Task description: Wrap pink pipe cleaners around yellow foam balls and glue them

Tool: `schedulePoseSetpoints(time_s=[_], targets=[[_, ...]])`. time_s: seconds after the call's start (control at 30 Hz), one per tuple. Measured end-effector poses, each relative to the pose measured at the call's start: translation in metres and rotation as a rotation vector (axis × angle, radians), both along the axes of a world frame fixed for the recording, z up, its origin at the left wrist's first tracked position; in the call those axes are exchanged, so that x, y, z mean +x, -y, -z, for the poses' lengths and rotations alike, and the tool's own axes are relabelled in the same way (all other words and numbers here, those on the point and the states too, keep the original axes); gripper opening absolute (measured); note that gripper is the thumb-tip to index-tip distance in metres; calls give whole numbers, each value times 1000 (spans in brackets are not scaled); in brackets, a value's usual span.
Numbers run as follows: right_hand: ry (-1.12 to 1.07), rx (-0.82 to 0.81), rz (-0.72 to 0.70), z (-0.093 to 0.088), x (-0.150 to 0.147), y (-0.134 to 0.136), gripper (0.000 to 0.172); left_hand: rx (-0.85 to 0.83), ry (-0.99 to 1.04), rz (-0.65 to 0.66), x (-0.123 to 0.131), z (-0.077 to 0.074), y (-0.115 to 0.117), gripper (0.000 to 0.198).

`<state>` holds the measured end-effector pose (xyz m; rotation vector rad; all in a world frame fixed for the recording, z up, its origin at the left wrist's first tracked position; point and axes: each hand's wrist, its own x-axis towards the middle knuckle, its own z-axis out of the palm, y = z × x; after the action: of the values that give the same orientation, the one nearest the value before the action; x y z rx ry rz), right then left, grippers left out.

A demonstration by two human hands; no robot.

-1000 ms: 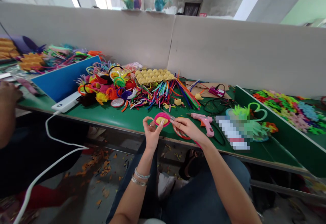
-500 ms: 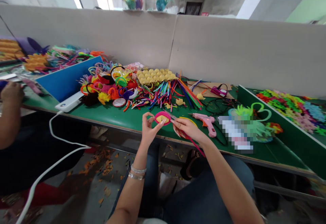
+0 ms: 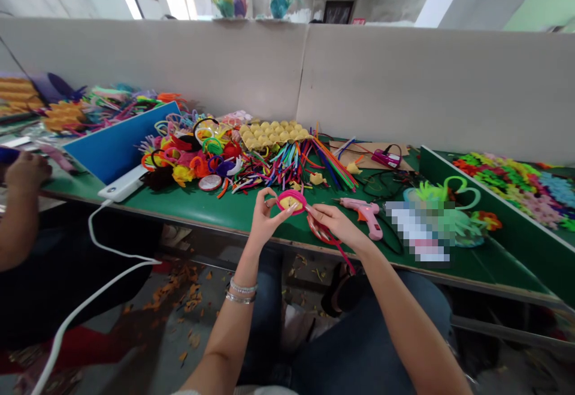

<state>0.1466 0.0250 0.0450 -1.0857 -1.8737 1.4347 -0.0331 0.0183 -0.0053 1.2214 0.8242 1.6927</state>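
My left hand [image 3: 264,218] pinches a small yellow piece wrapped in a pink pipe cleaner coil [image 3: 291,201], held just above the near edge of the green table [image 3: 211,206]. My right hand [image 3: 335,225] is closed on the loose pink tail of that pipe cleaner [image 3: 335,244], which trails down past the table edge. The two hands sit close together, fingertips almost meeting at the coil. Bracelets circle my left wrist.
A pink glue gun [image 3: 366,213] lies right of my hands. Behind them are a heap of coloured pipe cleaners [image 3: 287,164], yellow foam pieces [image 3: 272,133] and finished fuzzy shapes [image 3: 188,155]. Another person's hand [image 3: 24,170] works at the far left near a blue board [image 3: 119,143]. A white cable [image 3: 108,251] hangs off the table.
Both hands have lifted a little with the coil. My right hand has shifted along the pink tail, which now hangs lower past the table edge. The person's hand at left moved slightly.
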Motion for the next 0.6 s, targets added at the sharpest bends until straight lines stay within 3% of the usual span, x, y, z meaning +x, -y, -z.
schedulePoseSetpoints(time_s=[0.2, 0.4, 0.6], targets=[[1, -38, -16, 0, -1, 0, 46, 15, -12, -24, -5, 3, -3, 70], [21, 36, 3, -1, 0, -1, 44, 54, -66, -12, -8, -3, 0, 90], [28, 64, -18, -3, 4, -2, 40, 58, -129, 31, -12, -14, 6, 86]])
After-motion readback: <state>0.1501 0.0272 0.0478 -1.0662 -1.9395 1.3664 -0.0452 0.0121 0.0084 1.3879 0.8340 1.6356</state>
